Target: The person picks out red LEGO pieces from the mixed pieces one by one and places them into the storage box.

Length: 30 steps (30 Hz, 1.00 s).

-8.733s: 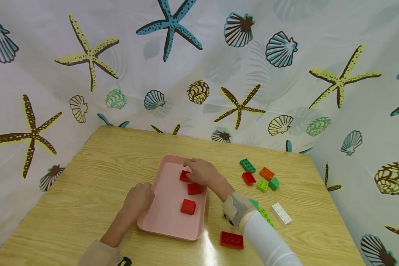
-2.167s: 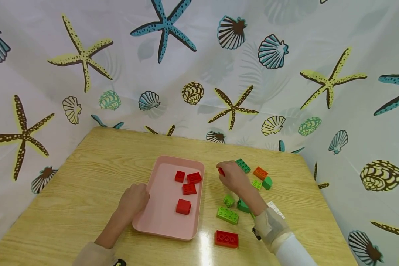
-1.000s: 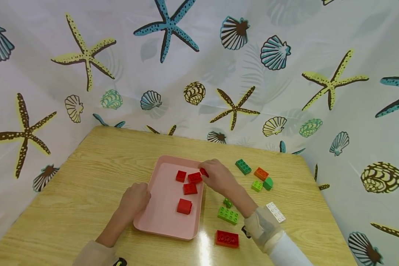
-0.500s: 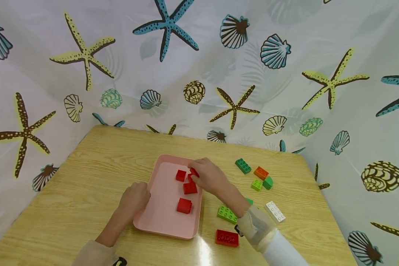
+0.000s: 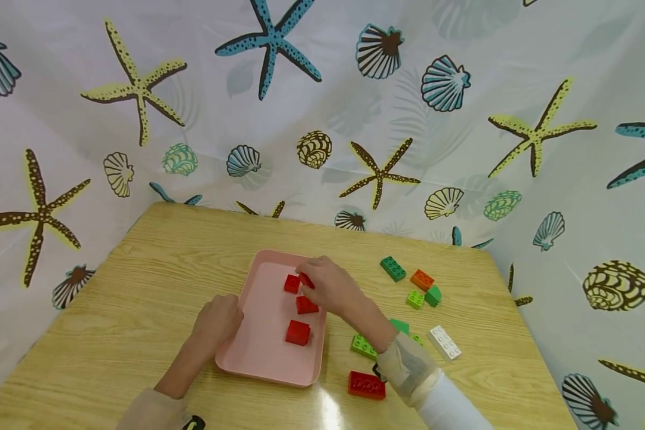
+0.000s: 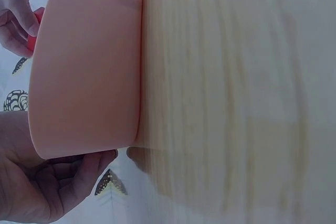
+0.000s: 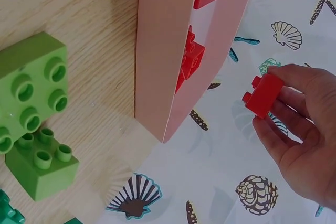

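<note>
My right hand [image 5: 330, 286] is over the far right part of the pink tray [image 5: 269, 374], pinching a red toy brick [image 7: 264, 95] between thumb and fingertips. The brick's studs face away from the palm in the right wrist view. Below and around it in the tray lie a small red brick [image 5: 292, 283], another red brick [image 5: 306, 305] and a larger red block [image 5: 298, 332]. One more part of the tray is hidden behind the hand. My left hand [image 5: 218, 322] grips the tray's left wall, fingers curled at its edge [image 6: 58, 187].
On the wooden table right of the tray lie a red brick [image 5: 366, 385], lime bricks [image 5: 363, 345], a white brick [image 5: 445, 342], a dark green brick [image 5: 393, 269], an orange brick [image 5: 422, 280], a small lime brick [image 5: 415, 299] and a green piece [image 5: 432, 295]. Patterned cloth [image 5: 279, 119] surrounds the table.
My right hand took a red brick from the table's right side and carried it left over the tray. A red brick it placed earlier lies hidden under it. My left hand stayed on the tray.
</note>
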Each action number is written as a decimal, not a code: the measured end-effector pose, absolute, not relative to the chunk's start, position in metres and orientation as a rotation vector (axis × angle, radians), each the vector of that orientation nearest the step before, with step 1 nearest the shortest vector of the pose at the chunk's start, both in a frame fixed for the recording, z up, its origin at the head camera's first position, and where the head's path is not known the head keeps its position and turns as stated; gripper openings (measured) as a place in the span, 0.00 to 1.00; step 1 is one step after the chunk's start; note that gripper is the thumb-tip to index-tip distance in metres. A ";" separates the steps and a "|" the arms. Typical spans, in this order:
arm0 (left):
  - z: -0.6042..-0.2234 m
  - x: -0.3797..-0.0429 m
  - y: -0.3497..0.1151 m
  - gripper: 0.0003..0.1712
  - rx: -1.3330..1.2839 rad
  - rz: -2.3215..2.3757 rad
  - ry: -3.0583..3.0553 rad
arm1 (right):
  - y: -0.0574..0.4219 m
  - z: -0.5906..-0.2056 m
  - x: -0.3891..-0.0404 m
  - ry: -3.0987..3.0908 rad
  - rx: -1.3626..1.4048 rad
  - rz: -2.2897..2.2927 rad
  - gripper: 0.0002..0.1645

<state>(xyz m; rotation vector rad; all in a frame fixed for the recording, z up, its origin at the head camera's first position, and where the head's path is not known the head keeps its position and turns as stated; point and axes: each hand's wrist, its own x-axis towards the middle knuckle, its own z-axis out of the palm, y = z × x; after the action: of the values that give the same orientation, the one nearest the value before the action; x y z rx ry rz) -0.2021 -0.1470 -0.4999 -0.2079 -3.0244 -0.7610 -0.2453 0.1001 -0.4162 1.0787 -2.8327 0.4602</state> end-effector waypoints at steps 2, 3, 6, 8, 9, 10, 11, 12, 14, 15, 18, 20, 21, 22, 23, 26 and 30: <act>-0.499 -0.202 -0.147 0.11 -0.207 -0.765 -3.024 | 0.099 -0.417 -0.245 -2.836 1.079 0.453 0.15; -0.499 -0.202 -0.147 0.11 -0.211 -0.763 -3.022 | 0.098 -0.417 -0.245 -2.834 1.082 0.458 0.15; -0.499 -0.202 -0.148 0.11 -0.211 -0.743 -3.020 | 0.095 -0.418 -0.246 -2.816 1.103 0.460 0.15; -0.499 -0.202 -0.148 0.11 -0.211 -0.731 -3.016 | 0.093 -0.420 -0.247 -2.796 1.135 0.459 0.15; -0.499 -0.202 -0.148 0.11 -0.213 -0.724 -3.014 | 0.091 -0.420 -0.247 -2.786 1.150 0.455 0.15; -0.499 -0.202 -0.148 0.11 -0.211 -0.721 -3.015 | 0.090 -0.420 -0.248 -2.776 1.164 0.447 0.14; -0.498 -0.201 -0.148 0.11 -0.206 -0.730 -3.019 | 0.089 -0.421 -0.248 -2.767 1.178 0.434 0.14; -0.498 -0.201 -0.148 0.11 -0.208 -0.734 -3.019 | 0.088 -0.421 -0.248 -2.758 1.189 0.414 0.14; -0.497 -0.201 -0.147 0.11 -0.208 -0.746 -3.026 | 0.085 -0.422 -0.248 -2.742 1.204 0.380 0.14; -0.496 -0.200 -0.147 0.11 -0.210 -0.750 -3.027 | 0.085 -0.422 -0.248 -2.735 1.204 0.361 0.14; -0.495 -0.200 -0.147 0.11 -0.214 -0.740 -3.031 | 0.083 -0.424 -0.248 -2.692 1.227 0.331 0.14; -0.495 -0.200 -0.147 0.11 -0.214 -0.729 -3.031 | 0.082 -0.425 -0.249 -2.669 1.244 0.327 0.14; -0.496 -0.200 -0.147 0.11 -0.217 -0.720 -3.029 | 0.081 -0.426 -0.249 -2.661 1.252 0.327 0.14; -0.496 -0.200 -0.147 0.12 -0.216 -0.716 -3.029 | 0.081 -0.426 -0.249 -2.661 1.264 0.336 0.14; -0.496 -0.200 -0.147 0.12 -0.218 -0.713 -3.026 | 0.080 -0.427 -0.249 -2.669 1.269 0.340 0.14; -0.497 -0.201 -0.147 0.12 -0.212 -0.719 -3.025 | 0.078 -0.427 -0.247 -2.703 1.274 0.342 0.15; -0.497 -0.201 -0.146 0.13 -0.210 -0.729 -3.023 | 0.075 -0.429 -0.244 -2.751 1.255 0.323 0.15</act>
<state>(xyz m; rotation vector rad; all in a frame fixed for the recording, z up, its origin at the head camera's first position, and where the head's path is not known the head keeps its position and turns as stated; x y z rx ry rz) -0.2014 -0.1464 -0.4972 -0.2105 -3.0230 -0.7293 -0.2440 0.0745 -0.4289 1.2554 -2.7515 0.3227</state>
